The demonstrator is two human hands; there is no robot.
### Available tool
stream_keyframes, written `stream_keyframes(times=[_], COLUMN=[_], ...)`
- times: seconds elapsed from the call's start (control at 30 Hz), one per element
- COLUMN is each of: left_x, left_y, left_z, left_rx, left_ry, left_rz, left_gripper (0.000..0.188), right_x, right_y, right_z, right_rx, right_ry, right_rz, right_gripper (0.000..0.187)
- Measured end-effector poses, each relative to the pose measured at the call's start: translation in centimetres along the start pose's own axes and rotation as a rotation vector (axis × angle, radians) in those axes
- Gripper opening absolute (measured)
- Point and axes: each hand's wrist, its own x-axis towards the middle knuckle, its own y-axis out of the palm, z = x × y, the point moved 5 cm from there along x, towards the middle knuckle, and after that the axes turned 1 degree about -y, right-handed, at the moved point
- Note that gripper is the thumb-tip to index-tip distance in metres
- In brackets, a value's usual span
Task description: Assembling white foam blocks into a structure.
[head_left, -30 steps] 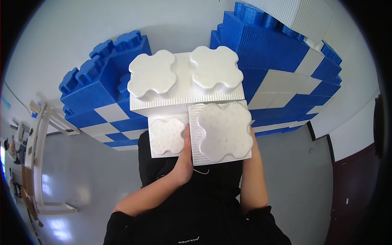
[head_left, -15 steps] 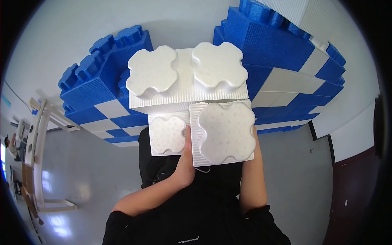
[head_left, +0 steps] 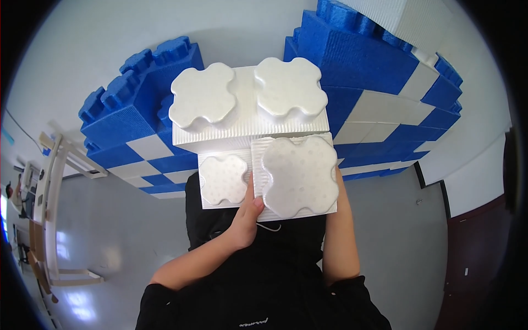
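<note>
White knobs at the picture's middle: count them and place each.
4: upper-left knob, upper-right knob, lower-left knob, and lower-right knob, right of the left hand. Others may be hidden.

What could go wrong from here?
The left grip is against the near white block, close to the white block on its left; it could get pinched between them. The right grip is hidden by the near white block, so a poor hold there might go unnoticed.

Bright – glare on flr (head_left: 129,234), btm L – edges warped.
</note>
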Motion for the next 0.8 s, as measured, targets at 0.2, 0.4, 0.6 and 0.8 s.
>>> stream_keyframes(times=[0.2, 0.4, 0.6, 0.8], left_x=[-0.6, -0.6, -0.6, 0.5], left_y=[0.4, 1.6, 0.8, 0.4], left_z=[-0.2, -1.9, -1.3, -0.6], left_rx=[-0.007, 0.155, 0.241, 0.153], left_ry=[0.015, 0.123, 0.132, 0.034], left_rz=[-0.053, 0.009, -0.013, -0.119], left_gripper=[0.096, 0.093, 0.09, 0.081], right_x=[-0.7, -2.5, -1.4, 0.1], right_y=[1.8, 2.3, 1.0, -1.1], right_z=[1.1, 2.9, 2.0, 1.8], right_rx=[-0.01, -0.152, 0.037, -0.07], right_ry=[-0.034, -0.129, 0.048, -0.024], right_rz=[-0.001, 0.098, -0.018, 0.079], right_gripper=[0.045, 0.047, 0.049, 0.05])
